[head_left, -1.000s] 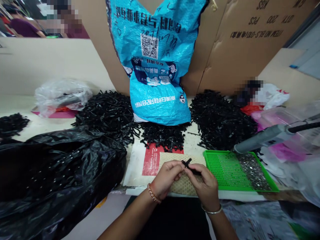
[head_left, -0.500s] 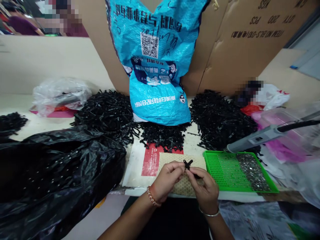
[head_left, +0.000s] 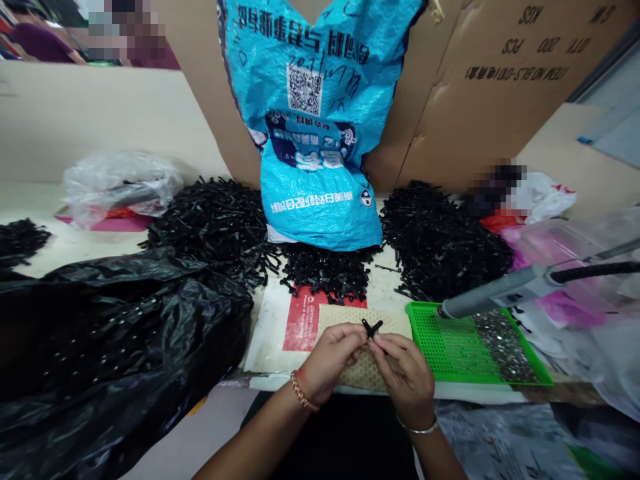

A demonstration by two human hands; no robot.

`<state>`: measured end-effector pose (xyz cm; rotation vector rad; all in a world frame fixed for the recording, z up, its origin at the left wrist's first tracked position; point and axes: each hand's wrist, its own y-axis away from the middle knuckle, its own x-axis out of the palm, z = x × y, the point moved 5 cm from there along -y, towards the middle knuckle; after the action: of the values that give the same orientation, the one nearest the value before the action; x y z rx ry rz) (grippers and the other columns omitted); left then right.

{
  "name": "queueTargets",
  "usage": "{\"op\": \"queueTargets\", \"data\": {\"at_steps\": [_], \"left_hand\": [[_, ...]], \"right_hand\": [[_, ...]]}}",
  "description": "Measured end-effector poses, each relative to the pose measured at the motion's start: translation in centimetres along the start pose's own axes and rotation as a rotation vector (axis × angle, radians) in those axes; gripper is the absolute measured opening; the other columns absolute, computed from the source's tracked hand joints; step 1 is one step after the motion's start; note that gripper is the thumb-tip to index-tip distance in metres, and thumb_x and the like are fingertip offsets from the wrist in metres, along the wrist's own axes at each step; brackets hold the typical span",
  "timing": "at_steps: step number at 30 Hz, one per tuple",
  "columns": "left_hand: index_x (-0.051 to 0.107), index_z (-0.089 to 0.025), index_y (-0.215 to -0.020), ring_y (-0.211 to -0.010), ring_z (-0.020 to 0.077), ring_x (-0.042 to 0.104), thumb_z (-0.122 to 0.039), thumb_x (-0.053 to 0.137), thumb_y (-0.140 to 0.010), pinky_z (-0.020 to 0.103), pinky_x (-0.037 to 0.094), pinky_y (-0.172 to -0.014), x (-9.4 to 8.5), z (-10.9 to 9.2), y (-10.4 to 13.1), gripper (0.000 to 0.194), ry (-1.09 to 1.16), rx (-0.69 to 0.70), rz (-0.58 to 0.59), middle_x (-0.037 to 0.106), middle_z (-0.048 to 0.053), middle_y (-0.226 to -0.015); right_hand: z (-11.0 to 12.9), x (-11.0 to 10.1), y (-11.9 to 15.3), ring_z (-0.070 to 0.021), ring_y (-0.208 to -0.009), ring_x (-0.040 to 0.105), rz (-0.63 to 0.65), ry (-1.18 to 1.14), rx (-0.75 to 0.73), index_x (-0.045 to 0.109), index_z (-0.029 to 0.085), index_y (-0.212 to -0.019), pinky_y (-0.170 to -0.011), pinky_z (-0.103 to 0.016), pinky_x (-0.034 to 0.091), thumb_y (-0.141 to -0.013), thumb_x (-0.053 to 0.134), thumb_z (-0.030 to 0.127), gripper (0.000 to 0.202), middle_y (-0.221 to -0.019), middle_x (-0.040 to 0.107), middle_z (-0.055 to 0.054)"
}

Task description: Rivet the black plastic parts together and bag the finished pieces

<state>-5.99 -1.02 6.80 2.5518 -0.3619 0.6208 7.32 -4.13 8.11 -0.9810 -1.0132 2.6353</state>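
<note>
Two small black strips (head_left: 371,328) cross in an X between my fingertips, above a tan honeycomb-patterned mat (head_left: 365,373). My left hand (head_left: 334,357), with a beaded bracelet at the wrist, pinches them from the left. From the right, my right hand (head_left: 406,373) pinches them between thumb and fingers. Their lower ends are hidden by the fingers. Just right of my right hand lies a green tray (head_left: 435,353) with many small shiny metal pieces (head_left: 505,343) gathered at its right side.
Piles of black strips lie at left (head_left: 215,227), centre (head_left: 327,270) and right (head_left: 445,240). A blue printed sack (head_left: 320,200) hangs over the centre pile. A black plastic bag (head_left: 125,340) fills the left. A grey tool (head_left: 500,293) reaches over the tray. A person (head_left: 40,40) is at upper left.
The grey tool has shifted left and lower over the tray. Both hands, still pinching the crossed strips, have moved very slightly left.
</note>
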Motion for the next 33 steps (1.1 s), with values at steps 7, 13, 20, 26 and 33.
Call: {"op": "queueTargets", "data": {"at_steps": [7, 13, 20, 26, 33], "left_hand": [[0.057, -0.014, -0.069, -0.051, 0.0065, 0.029, -0.035, 0.065, -0.073, 0.024, 0.015, -0.05, -0.18, -0.08, 0.16, 0.023, -0.045, 0.014, 0.01, 0.04, -0.006, -0.055], [0.058, -0.014, -0.071, -0.052, 0.0065, 0.03, -0.035, 0.067, -0.072, 0.023, 0.016, -0.049, -0.38, 0.19, 0.19, 0.023, -0.04, 0.017, -0.018, 0.042, -0.005, -0.057], [0.059, -0.014, -0.071, -0.052, 0.0061, 0.029, -0.038, 0.071, -0.071, 0.022, 0.016, -0.049, -0.23, 0.04, 0.19, 0.027, 0.008, 0.012, -0.022, 0.041, -0.006, -0.057], [0.063, -0.014, -0.073, -0.054, 0.0068, 0.032, -0.038, 0.07, -0.073, 0.021, 0.023, -0.051, -0.28, 0.1, 0.32, 0.026, -0.059, 0.09, -0.107, 0.042, -0.004, -0.061], [0.07, -0.014, -0.08, -0.061, 0.0084, 0.041, -0.036, 0.068, -0.077, 0.022, 0.033, -0.057, -0.36, -0.09, 0.43, 0.022, -0.156, 0.194, -0.147, 0.05, 0.001, -0.079]], "right_hand": [[0.37, -0.04, -0.19, -0.0169, -0.09, 0.067, -0.017, -0.01, 0.016, 0.067, 0.022, -0.105, -0.079, -0.029, 0.058, -0.083, 0.067, 0.008, 0.026, -0.095, 0.07, -0.005], [0.43, -0.02, -0.09, -0.0162, -0.089, 0.066, -0.008, -0.004, 0.012, 0.067, 0.02, -0.104, -0.08, -0.029, 0.057, -0.084, 0.066, 0.008, 0.024, -0.094, 0.069, -0.005], [0.17, 0.19, -0.08, -0.0162, -0.089, 0.066, -0.02, -0.013, 0.04, 0.066, 0.021, -0.104, -0.081, -0.029, 0.057, -0.084, 0.066, 0.009, 0.024, -0.093, 0.069, -0.005], [0.24, 0.37, -0.29, -0.017, -0.087, 0.067, -0.018, -0.033, 0.08, 0.066, 0.022, -0.105, -0.077, -0.03, 0.058, -0.085, 0.063, 0.01, 0.023, -0.093, 0.068, -0.006], [-0.32, 0.75, -0.05, -0.0182, -0.086, 0.066, -0.056, -0.061, 0.128, 0.067, 0.022, -0.101, -0.077, -0.033, 0.058, -0.086, 0.063, 0.012, 0.018, -0.091, 0.068, -0.006]]}}
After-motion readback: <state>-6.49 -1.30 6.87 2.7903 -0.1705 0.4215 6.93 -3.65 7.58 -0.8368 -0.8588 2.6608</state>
